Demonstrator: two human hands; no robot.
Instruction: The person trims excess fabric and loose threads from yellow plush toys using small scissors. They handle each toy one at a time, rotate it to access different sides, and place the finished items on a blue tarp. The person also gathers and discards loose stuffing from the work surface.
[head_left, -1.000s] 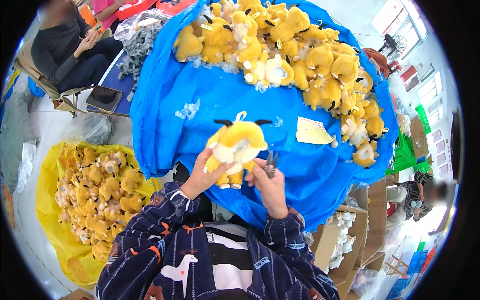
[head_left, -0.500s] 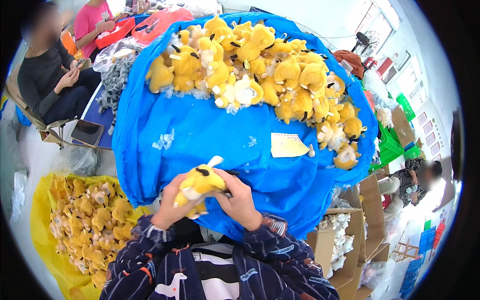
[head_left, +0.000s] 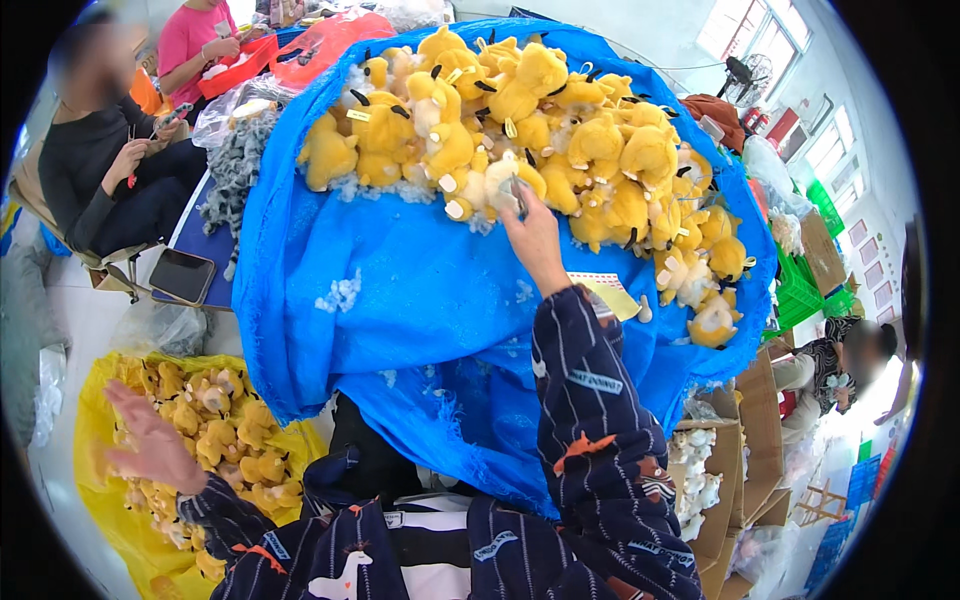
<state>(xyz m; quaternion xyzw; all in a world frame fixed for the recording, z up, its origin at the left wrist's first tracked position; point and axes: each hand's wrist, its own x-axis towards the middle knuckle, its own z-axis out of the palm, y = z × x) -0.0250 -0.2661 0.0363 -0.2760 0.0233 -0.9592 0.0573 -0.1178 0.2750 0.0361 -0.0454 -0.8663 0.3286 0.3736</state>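
My right hand (head_left: 530,230) reaches over the blue cloth (head_left: 430,260) to the near edge of a heap of yellow plush toys (head_left: 590,140). Its fingers are pinched on a small grey tool (head_left: 514,190), too small to name exactly. They are at a yellow-and-white plush toy (head_left: 497,178) with a pale underside; whether they grip it too, I cannot tell. Off to the lower left, my left hand (head_left: 155,440) hangs over a yellow bag (head_left: 90,480) filled with more plush toys (head_left: 215,440). That hand is slightly blurred, fingers spread, holding nothing.
White stuffing tufts (head_left: 340,290), a cream card (head_left: 605,292) and a small pale piece (head_left: 645,310) lie on the cloth. A phone (head_left: 182,276) sits at the left. Cardboard boxes (head_left: 755,450) stand at the right. Seated people (head_left: 110,170) work at the far left.
The plush toy held between both hands is no longer in them. My left hand has swung left over the yellow bag; my right hand has moved forward to the heap.
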